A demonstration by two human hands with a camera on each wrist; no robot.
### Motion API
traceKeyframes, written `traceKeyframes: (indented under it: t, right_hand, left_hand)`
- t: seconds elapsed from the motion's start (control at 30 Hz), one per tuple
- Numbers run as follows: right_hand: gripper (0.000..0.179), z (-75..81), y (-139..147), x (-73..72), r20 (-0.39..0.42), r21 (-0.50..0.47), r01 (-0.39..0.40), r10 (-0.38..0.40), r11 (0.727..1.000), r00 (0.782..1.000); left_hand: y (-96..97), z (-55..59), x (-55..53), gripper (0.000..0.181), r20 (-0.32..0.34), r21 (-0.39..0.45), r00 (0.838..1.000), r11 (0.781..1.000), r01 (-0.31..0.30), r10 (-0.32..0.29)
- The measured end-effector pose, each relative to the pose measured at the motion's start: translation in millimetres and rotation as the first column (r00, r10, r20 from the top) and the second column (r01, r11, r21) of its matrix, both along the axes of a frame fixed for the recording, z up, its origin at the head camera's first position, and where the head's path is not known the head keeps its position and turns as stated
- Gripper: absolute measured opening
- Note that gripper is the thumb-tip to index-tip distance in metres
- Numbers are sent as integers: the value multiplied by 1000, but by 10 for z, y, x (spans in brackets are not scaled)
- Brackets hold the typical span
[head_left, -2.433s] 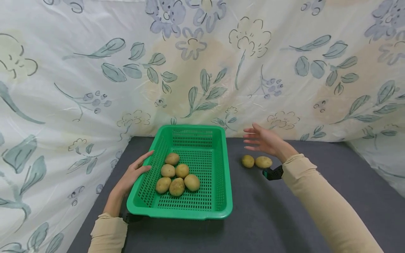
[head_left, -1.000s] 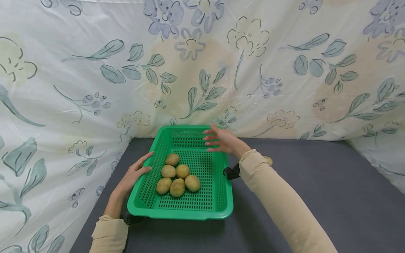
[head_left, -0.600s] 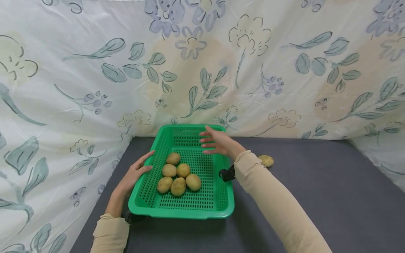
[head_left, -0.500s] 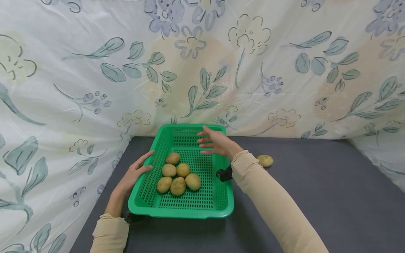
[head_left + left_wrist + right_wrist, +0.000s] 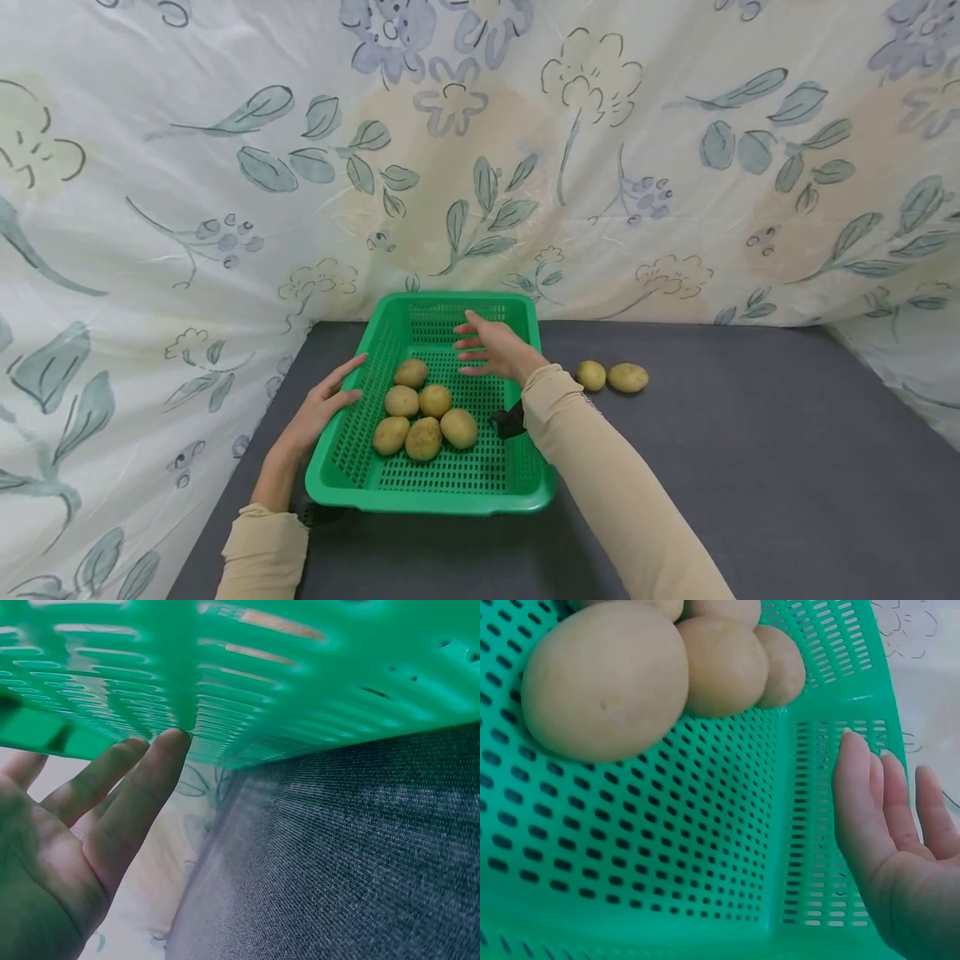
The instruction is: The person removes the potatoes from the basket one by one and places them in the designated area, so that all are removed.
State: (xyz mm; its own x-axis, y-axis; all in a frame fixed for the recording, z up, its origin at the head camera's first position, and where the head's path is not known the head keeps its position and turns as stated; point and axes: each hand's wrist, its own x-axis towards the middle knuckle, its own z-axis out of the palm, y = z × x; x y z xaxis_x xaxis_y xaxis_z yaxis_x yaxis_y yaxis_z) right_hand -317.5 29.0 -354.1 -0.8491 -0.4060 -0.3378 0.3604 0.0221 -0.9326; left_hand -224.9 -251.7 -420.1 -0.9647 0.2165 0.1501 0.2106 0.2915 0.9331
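A green perforated plastic basket stands on the dark cloth, and several potatoes lie together in its left half. My left hand rests against the basket's left side. In the left wrist view its fingers are extended and touch the slotted outer wall. Over the right half of the basket hovers my right hand, fingers loosely spread, holding nothing. The right wrist view has this hand apart from the potatoes, the nearest being a large pale potato.
Two more potatoes lie on the dark cloth right of the basket: a rounder potato and a longer potato beside it. A flower-patterned curtain hangs behind and along the sides.
My right hand has moved left from above the two loose potatoes to over the basket, lowering slightly of late. The left hand and the potatoes in the basket stay put.
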Motion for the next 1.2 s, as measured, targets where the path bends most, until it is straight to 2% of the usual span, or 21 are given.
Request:
traceKeyframes:
  t: [0.23, 0.67, 0.87, 1.03, 1.2]
  right_hand:
    - [54, -84, -65, 27, 9, 12, 22, -22, 1000, 1000]
    - [54, -183, -62, 108, 30, 97, 78, -81, 992, 996]
    - [54, -225, -78, 168, 31, 138, 99, -104, 986, 994]
    - [54, -232, -81, 224, 44, 197, 78, -88, 977, 995]
    - [53, -220, -109, 298, 64, 285, -16, -2, 958, 998]
  left_hand:
    - [1, -3, -5, 58, 52, 72, 998, 997, 26, -30]
    - [2, -1, -2, 56, 8, 23, 1000, 1000, 15, -15]
    - [9, -17, -12, 56, 6, 29, 1000, 999, 16, -17]
    - [16, -6, -6, 57, 17, 34, 1000, 999, 19, -19]
    - [9, 0, -4, 57, 13, 33, 1000, 999, 17, -18]
